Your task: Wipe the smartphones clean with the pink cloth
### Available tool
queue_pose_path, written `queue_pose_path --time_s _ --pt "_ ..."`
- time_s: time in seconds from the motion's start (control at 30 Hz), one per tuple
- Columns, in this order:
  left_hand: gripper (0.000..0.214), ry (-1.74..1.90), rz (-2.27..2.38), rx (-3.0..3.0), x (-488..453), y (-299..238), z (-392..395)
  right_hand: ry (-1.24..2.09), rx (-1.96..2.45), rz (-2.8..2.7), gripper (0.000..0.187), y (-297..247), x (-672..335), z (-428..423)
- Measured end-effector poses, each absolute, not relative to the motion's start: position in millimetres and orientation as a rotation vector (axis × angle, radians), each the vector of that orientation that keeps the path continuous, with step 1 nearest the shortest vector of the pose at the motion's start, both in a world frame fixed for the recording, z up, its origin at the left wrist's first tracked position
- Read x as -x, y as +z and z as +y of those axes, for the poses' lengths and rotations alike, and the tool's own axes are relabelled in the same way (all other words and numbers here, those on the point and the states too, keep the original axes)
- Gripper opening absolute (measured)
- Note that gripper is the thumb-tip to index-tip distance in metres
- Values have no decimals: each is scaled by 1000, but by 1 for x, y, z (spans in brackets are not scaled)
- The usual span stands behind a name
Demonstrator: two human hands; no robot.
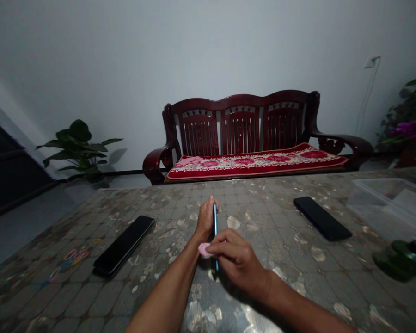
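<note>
My left hand [206, 216] grips the far end of a phone [215, 226], which stands on its edge above the patterned tabletop so that its thin blue side faces me. In my right hand [237, 256] a small pink cloth [204, 250] is pinched between thumb and fingers. That hand lies across the near part of the phone, and the cloth bunches out on its left side, over my left wrist. The phone's faces are mostly turned out of sight, and my left fingers are partly hidden behind it.
One black phone [123, 247] lies on the left of the table [166, 286], near colourful rings [76, 255]. Another dark phone [321, 218] lies to the right. Beyond it are a clear plastic box [384, 208] and a green bottle [400, 260]. A wooden bench [241, 125] stands behind.
</note>
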State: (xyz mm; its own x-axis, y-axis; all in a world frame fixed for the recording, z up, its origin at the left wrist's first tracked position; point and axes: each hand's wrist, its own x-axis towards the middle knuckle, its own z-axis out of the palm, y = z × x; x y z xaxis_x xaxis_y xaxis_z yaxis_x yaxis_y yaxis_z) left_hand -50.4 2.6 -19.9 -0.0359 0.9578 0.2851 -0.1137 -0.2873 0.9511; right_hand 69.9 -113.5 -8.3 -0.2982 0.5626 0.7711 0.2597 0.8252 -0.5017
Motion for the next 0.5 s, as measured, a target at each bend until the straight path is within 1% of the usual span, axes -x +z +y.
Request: queue_pose_path --time_s 0.1,0.23,0.37,0.5 --pt "59 1432 910 -1327 50 -29 7 127 642 -1910 33 -7 -81 -107" --pt "62 1369 864 -1316 46 -37 12 -127 536 -2064 34 -11 -86 -103" --pt "63 1298 847 -1305 41 -38 11 -200 509 -2117 33 -12 -86 -99" --pt "63 1240 853 -1316 34 -40 8 -205 621 -2086 38 -15 -94 -80"
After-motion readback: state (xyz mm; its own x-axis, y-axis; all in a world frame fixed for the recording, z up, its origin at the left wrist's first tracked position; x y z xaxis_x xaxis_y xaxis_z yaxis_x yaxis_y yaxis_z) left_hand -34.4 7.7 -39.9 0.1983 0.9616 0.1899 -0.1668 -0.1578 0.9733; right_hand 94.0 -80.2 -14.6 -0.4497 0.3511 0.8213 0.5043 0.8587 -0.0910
